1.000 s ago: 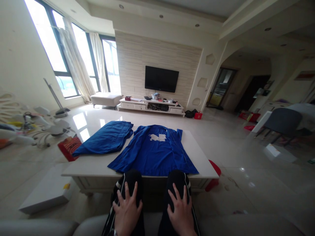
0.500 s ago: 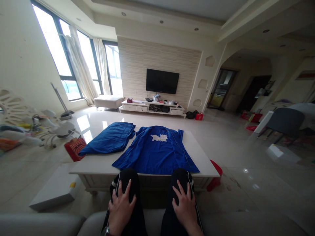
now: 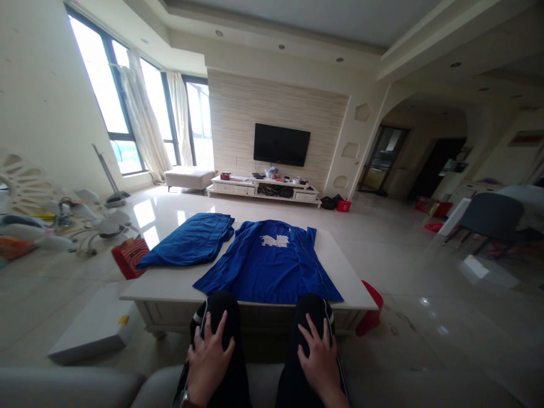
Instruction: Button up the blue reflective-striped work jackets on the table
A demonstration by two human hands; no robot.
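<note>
My left hand (image 3: 210,360) rests on my left knee, fingers spread over the dark trousers. On the right knee lies my right hand (image 3: 318,357), its fingers apart too. Neither hand holds anything. Beyond the knees, a blue jacket (image 3: 272,272) with a whitish patch is laid out on the white table (image 3: 170,286), its lower edge along the table's near side. A folded blue cloth (image 3: 191,241) lies to its left, partly over the table's left edge.
A white box (image 3: 91,328) and a red bag (image 3: 130,258) are left of the table. A red stool (image 3: 370,309) stands at its right. Farther back are a TV (image 3: 281,144), a low cabinet (image 3: 242,188), a bench (image 3: 189,177) and a dark chair (image 3: 491,215).
The view has tilted up very slightly. Both hands stay on the knees, and the blue clothes lie as before.
</note>
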